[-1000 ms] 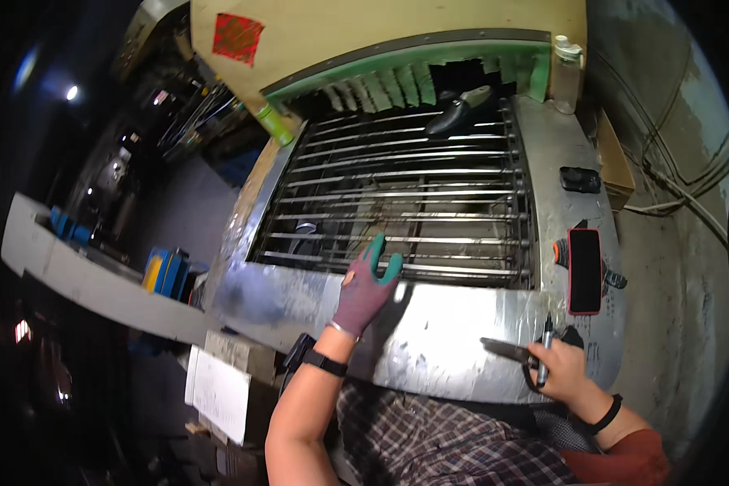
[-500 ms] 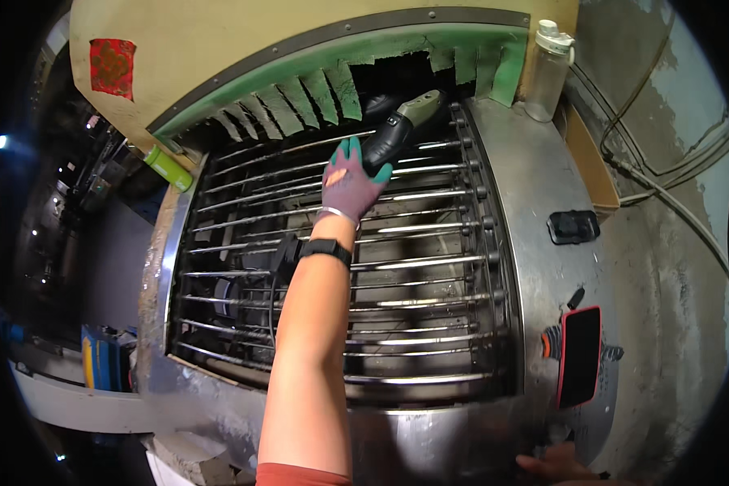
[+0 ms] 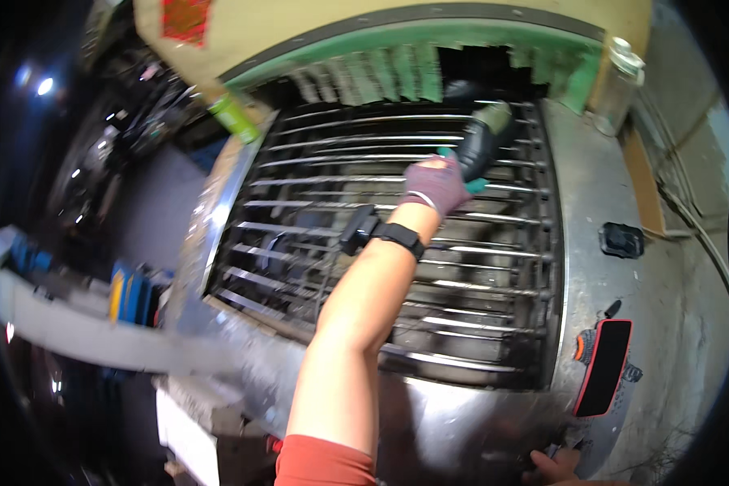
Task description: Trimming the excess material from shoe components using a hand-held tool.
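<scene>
A black shoe with a grey-green last (image 3: 479, 144) in it lies on the metal rollers (image 3: 324, 181), close to the dark opening at the far side. My left hand (image 3: 436, 183), in a purple glove with teal fingertips, is closed around the near end of the shoe, thumb to the right and fingers to the left. Behind that shoe, a second dark rounded shape (image 3: 462, 89) shows in the opening, too dim to name. My right hand (image 3: 557, 467) is at the lower right edge, mostly cut off, its fingers bent at a small greyish thing that I cannot make out.
Torn green flaps (image 3: 381, 74) hang over the opening. On the right metal ledge lie a red-edged phone (image 3: 604, 368) and a small black device (image 3: 621, 240); a clear bottle (image 3: 617, 89) stands farther back. A green can (image 3: 235, 120) leans at the far left corner.
My left hand has gone from spread fingers beside the shoe to a grip on its near end. The whole view has shifted, so the scene sits farther right.
</scene>
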